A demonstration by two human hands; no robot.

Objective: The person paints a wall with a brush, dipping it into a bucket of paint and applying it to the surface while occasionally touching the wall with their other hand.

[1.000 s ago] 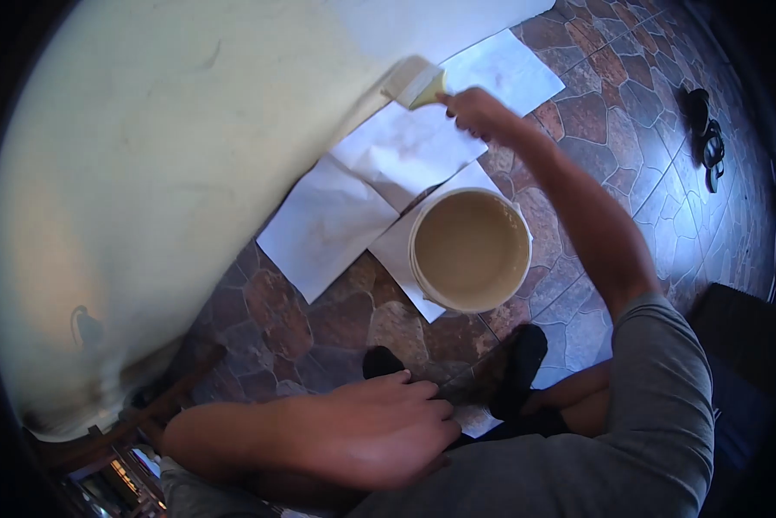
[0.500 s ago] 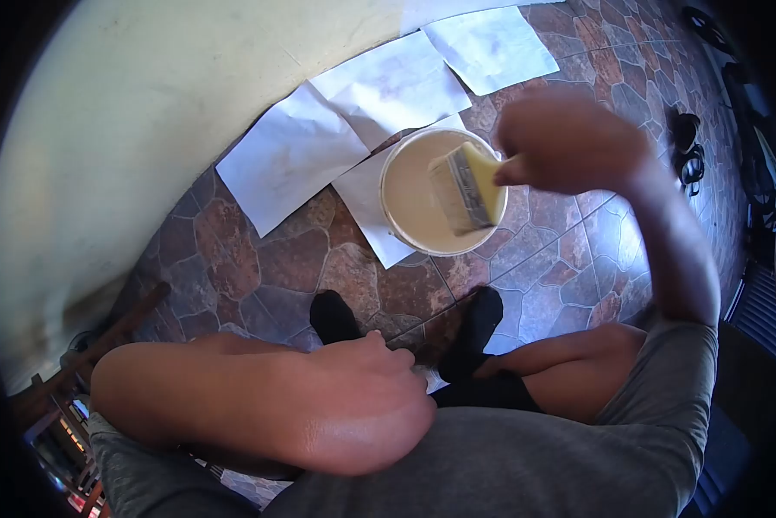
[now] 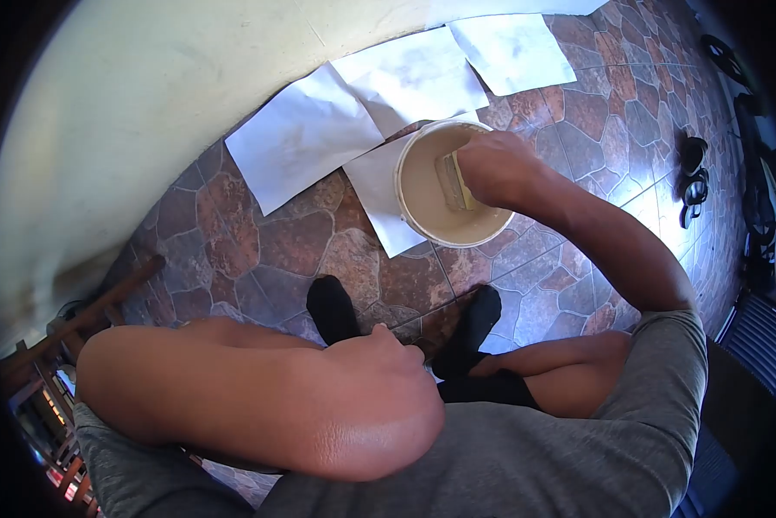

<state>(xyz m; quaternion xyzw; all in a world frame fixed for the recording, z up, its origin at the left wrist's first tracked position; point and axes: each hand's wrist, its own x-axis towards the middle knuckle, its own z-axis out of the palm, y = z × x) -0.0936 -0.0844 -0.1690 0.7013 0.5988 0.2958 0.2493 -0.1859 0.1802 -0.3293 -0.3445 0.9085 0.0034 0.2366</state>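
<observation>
My right hand (image 3: pixel 498 168) is closed around the yellow handle of a wide paintbrush (image 3: pixel 450 181). The brush is down inside a white bucket (image 3: pixel 403 194), its bristles close to the beige paint (image 3: pixel 422 177); my hand hides part of the handle and the far rim. Whether the bristles touch the paint I cannot make out. My left hand (image 3: pixel 384 345) is low in the view by my bent left leg, above my dark sock. Only its knuckles show, and the fingers are mostly hidden.
Several white paper sheets (image 3: pixel 306 138) lie on the stone-pattern tile floor (image 3: pixel 293 250) along the pale wall (image 3: pixel 164 104). One sheet reaches partly under the bucket. Black sandals (image 3: pixel 693 186) are at the right. A wooden frame (image 3: pixel 103 311) stands at the lower left.
My right hand has moved left and down over the bucket, carrying the paintbrush from above the rim to inside it. My left hand stays about where it was.
</observation>
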